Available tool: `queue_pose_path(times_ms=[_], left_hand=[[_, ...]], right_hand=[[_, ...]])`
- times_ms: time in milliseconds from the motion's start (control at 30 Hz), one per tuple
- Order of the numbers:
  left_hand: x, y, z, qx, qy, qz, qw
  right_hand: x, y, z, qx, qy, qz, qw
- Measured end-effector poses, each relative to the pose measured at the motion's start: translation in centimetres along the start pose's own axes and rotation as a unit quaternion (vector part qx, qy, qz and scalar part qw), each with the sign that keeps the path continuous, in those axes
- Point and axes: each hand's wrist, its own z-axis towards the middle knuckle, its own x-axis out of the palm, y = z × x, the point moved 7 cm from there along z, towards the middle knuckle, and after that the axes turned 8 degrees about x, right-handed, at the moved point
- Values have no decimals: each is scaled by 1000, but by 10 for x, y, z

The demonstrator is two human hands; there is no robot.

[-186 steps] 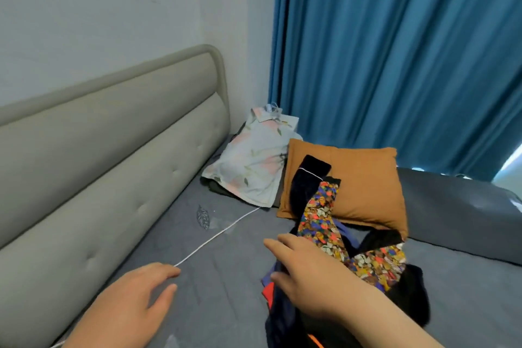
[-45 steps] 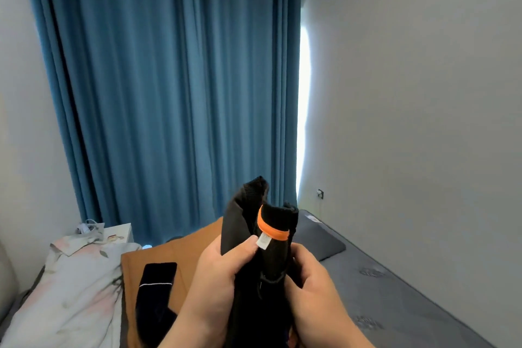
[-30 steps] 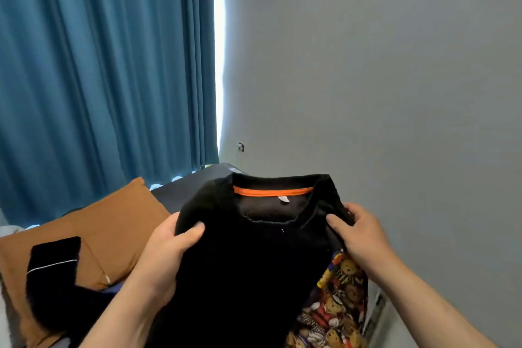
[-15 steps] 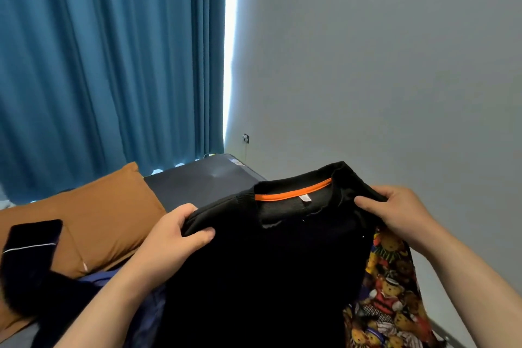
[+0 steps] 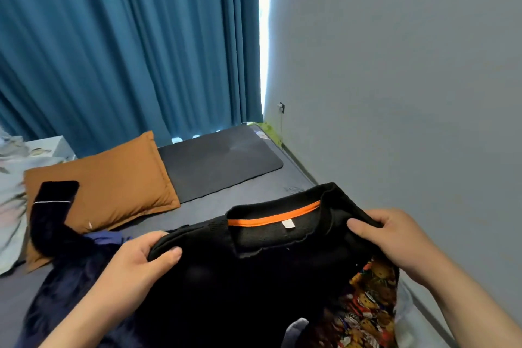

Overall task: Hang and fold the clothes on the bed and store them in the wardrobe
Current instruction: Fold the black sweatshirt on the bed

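1. You hold the black sweater [image 5: 240, 277] up in front of you above the bed [image 5: 214, 206]. Its collar is uppermost and its body hangs out of the bottom of the view.
2. Your left hand [image 5: 138, 260] grips the sweater's left shoulder. The fingers [image 5: 166, 256] pinch the cloth, thumb on the near face and the rest curled behind it.
3. Your right hand [image 5: 395, 237] grips the other shoulder, just beside the collar. Here too the thumb lies on top, and the other fingers are hidden behind the cloth.
4. Inside the collar runs an orange band [image 5: 274, 216], and a small white label [image 5: 288, 224] touches its lower edge.
5. A bear-print garment [image 5: 367, 305] shows below your right hand, at the sweater's right edge.
6. On the bed lies an orange pillow [image 5: 104, 186], with a flat dark pillow [image 5: 220, 161] just beside it toward the wall [image 5: 409, 65].
7. A dark garment with a white stripe [image 5: 53, 200] lies over the orange pillow's near left corner, and a blue cloth [image 5: 104, 237] lies beside your left hand.
8. A blue curtain [image 5: 127, 45] hangs behind the bed, and pale floral fabric [image 5: 11, 178] shows at the left edge.
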Motion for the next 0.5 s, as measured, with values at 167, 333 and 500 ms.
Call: queue_pose_path(times_ms=[167, 333, 500], left_hand=[[27, 24, 20, -56, -25, -13, 998], [27, 55, 48, -94, -59, -11, 994], [33, 80, 62, -163, 49, -11, 985]], right_hand=[[-7, -19, 36, 37, 16, 24, 999], [11, -27, 73, 87, -2, -96, 992], [7, -19, 99, 106, 71, -298, 946]])
